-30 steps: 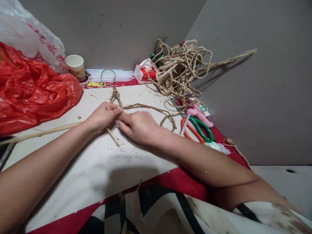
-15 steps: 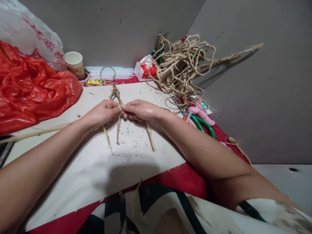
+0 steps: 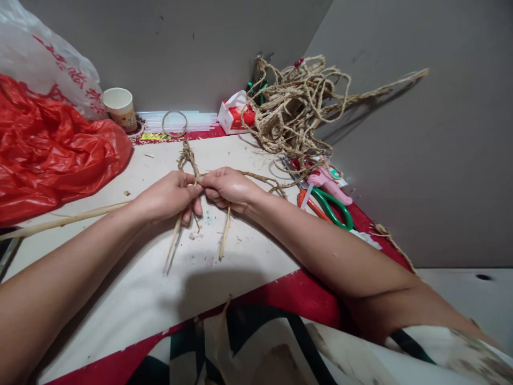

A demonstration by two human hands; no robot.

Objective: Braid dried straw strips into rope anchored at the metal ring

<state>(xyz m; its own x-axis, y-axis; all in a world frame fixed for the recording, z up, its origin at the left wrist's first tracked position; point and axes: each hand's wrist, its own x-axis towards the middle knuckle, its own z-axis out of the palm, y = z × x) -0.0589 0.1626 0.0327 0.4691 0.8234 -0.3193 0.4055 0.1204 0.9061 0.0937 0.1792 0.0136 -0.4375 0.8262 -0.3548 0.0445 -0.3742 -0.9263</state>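
My left hand (image 3: 174,193) and my right hand (image 3: 228,187) meet over the white board (image 3: 136,278), both pinching strands of dry straw-coloured fibre. A knotted, braided piece of straw cord (image 3: 187,155) runs up from between my fingertips. Below my left hand hangs a loose straw strand (image 3: 173,243); another strand (image 3: 225,235) comes out beneath my right hand. Behind my right hand a thin twisted cord (image 3: 260,176) trails off to the right. Exactly how the strands cross at the fingertips is hidden.
Tangled straw rope (image 3: 296,107) is heaped at the back right, by a tissue pack (image 3: 232,115). Green-handled scissors (image 3: 336,211) and a pink glue gun (image 3: 328,184) lie right. A red plastic bag (image 3: 60,155), paper cup (image 3: 120,109), clear sticks (image 3: 152,122) and wire ring (image 3: 174,123) are at the left and back.
My right hand has drawn slightly back from the left, and its strand now hangs further left. My left fingers have curled down around their strands. The view has shifted slightly.
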